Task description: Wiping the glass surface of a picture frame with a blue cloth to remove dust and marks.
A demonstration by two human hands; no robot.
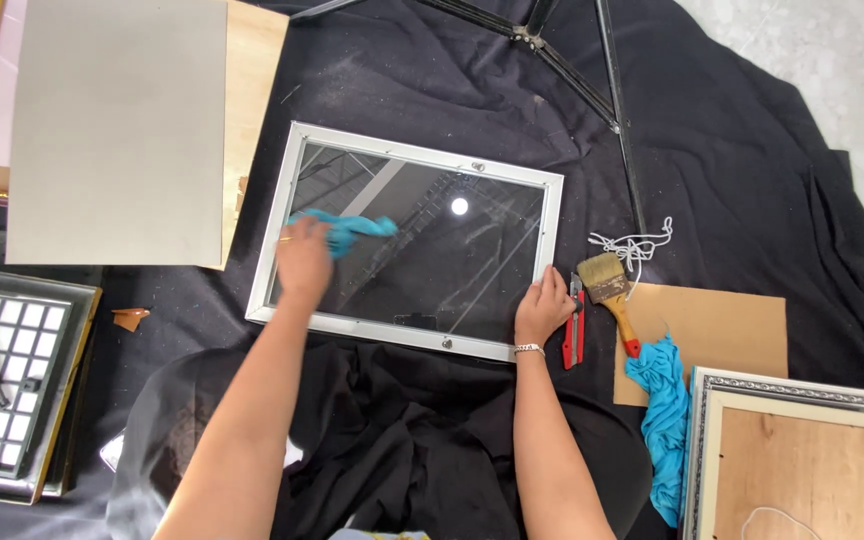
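Head view: left hand (302, 262) clamps blue cloth (347, 230), wiping frame glass (422, 250). Right hand (544, 305), fingers together, steadies silver frame (552, 215); next calls for even strokes.

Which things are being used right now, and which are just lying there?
In use: left hand, blue cloth, silver frame with its glass, right hand.
Lying about: paintbrush, red cutter, string, grey board, cardboard.

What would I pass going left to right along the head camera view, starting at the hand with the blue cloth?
Left hand holding a blue cloth on the glass of the silver frame → right hand on the frame's right edge → red utility knife → paintbrush → brown cardboard sheet.
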